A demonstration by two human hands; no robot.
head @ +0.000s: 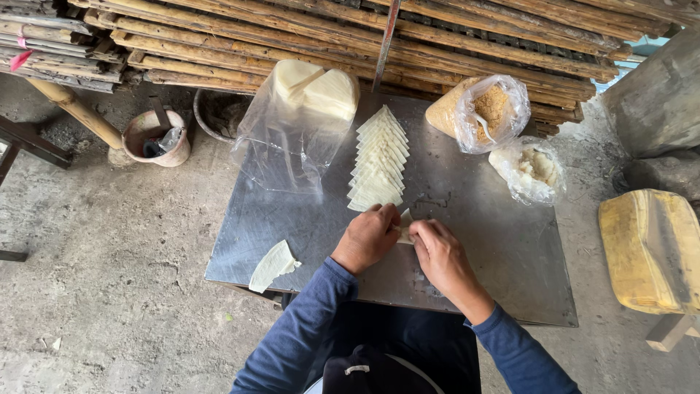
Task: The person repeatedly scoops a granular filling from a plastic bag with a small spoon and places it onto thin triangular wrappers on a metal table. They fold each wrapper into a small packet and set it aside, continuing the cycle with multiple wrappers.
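On a grey metal table (496, 248) my left hand (367, 237) and my right hand (438, 252) meet over a small pale wrapper sheet (405, 228), both pinching it between the fingers. Just beyond the hands runs a row of folded pale triangles (380, 160), overlapping one another toward the far edge. A clear plastic bag (292, 138) holds a stack of pale round sheets (317, 89) at the back. Two more bags stand at the right: one with brown crumbly filling (490, 109), one with white lumpy filling (534, 169).
A loose pale sheet (272, 265) hangs over the table's near left edge. Stacked bamboo slats (364, 36) fill the back. A clay pot (155, 137) sits on the concrete floor at the left. A yellow sack (647, 248) rests at the right.
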